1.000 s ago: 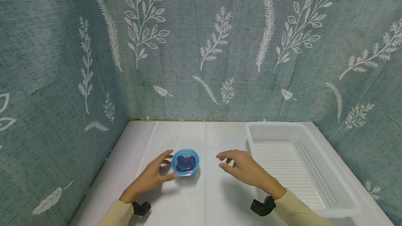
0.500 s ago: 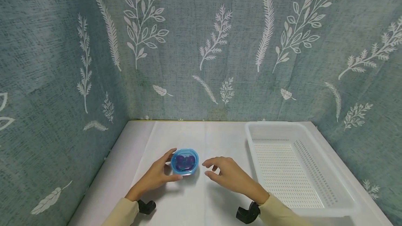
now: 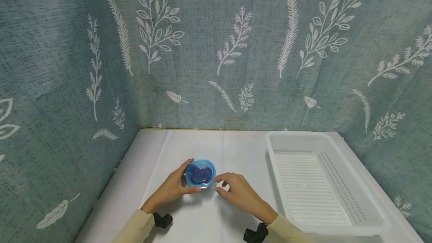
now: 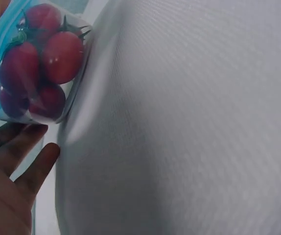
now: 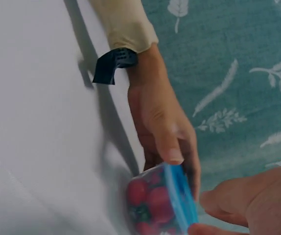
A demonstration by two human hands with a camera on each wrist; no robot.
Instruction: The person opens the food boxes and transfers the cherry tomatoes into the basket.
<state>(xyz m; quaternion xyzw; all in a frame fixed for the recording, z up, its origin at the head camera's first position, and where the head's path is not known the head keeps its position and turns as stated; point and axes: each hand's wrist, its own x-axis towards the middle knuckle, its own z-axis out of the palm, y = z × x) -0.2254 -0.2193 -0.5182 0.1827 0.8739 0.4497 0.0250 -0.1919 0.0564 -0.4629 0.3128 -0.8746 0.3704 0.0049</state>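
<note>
A small clear food container [image 3: 200,174] with a blue lid holds several small red tomatoes [image 4: 63,57] with green stems, seen through its side in both wrist views. My left hand [image 3: 171,186] grips the container from the left, its thumb along the front edge and a finger at the back. At the lid's right rim is my right hand [image 3: 239,192], its index fingertip at or touching the edge, thumb a little apart below. In the right wrist view the lid [image 5: 180,198] looks closed on the container. Part of the left hand's fingers is hidden behind the container.
A large white perforated plastic basket [image 3: 276,183] stands on the right side of the table. White cloth covers the table [image 3: 189,141]. Patterned green-grey curtains [image 3: 202,48] rise at the back and both sides.
My right hand has moved left from near the basket to the container's lid. The left hand has shifted slightly right and closed round the container, which has barely moved.
</note>
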